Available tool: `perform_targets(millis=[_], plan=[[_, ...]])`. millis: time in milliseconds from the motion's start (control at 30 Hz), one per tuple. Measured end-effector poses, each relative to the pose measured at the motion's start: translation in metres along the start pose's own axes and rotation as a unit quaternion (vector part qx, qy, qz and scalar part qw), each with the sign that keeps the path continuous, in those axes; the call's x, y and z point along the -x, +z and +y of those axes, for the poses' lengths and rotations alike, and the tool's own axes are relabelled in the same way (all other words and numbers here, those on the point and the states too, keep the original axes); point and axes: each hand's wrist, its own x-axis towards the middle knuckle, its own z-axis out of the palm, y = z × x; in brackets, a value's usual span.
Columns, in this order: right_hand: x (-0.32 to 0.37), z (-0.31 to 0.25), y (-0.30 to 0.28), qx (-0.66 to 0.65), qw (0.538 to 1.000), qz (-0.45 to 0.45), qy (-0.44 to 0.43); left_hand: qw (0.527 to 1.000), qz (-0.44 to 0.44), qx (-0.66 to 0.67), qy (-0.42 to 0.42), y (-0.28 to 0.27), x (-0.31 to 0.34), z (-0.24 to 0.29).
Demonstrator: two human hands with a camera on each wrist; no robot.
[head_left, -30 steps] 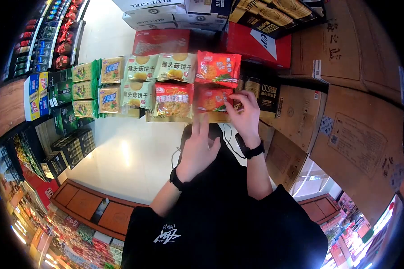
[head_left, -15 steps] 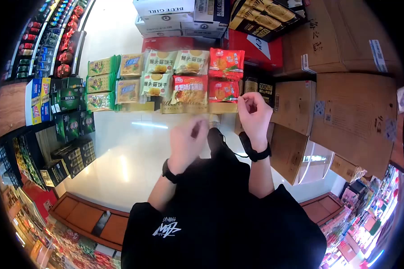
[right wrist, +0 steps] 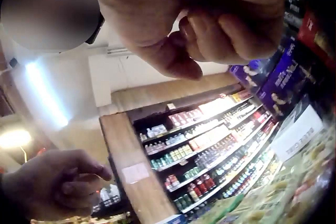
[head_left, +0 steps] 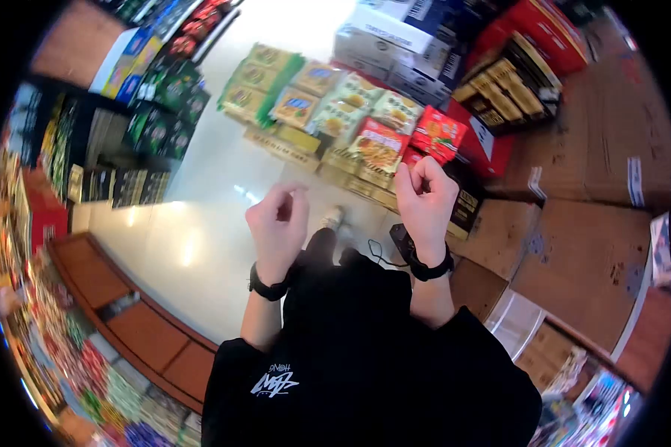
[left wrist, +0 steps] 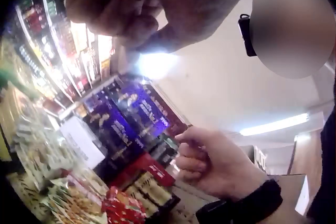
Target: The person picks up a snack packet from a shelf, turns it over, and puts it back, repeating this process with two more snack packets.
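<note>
Both hands are raised in front of the body with nothing in them. The left hand (head_left: 278, 223) is over the floor, its fingers loosely curled and apart from the packets. Loosely curled too, the right hand (head_left: 429, 197) overlaps the lower red biscuit packet in the head view. Above it lies another red biscuit packet (head_left: 438, 134), with a red-and-white cracker packet (head_left: 380, 145) to its left. Farther left are pale cream biscuit packets (head_left: 341, 112), tan-and-blue packets (head_left: 294, 106) and green-edged packets (head_left: 257, 82). The right wrist view shows both hands, the left hand (right wrist: 63, 182) lower left.
The packets lie on gold-coloured boxes (head_left: 283, 149). Behind stand white beer cartons (head_left: 384, 45) and a black-and-gold case (head_left: 507, 93). Brown cardboard boxes (head_left: 574, 253) are stacked on the right. Green beer packs (head_left: 168, 112) and a brown wooden ledge (head_left: 112, 290) are on the left.
The right hand has let go of the lower red packet and drawn back slightly. The left hand has moved left, away from the packets, its fingers now curled. The head view has turned, tilting the packet rows.
</note>
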Motion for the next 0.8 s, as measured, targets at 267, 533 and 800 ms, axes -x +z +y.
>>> perform_targets(millis=[267, 533, 800], plan=[[0.017, -0.044, 0.047, -0.092, 0.981, -0.168, -0.026, 0.976, 0.204, -0.026, -0.076, -0.081, 0.065, -0.004], [0.063, -0.116, 0.126, -0.141, 0.930, -0.322, -0.103, 0.921, 0.369, -0.058, -0.108, -0.175, 0.129, -0.014], [0.157, -0.214, 0.230, -0.169, 0.858, -0.465, -0.139, 0.847, 0.496, -0.098, -0.163, -0.297, 0.197, -0.031]])
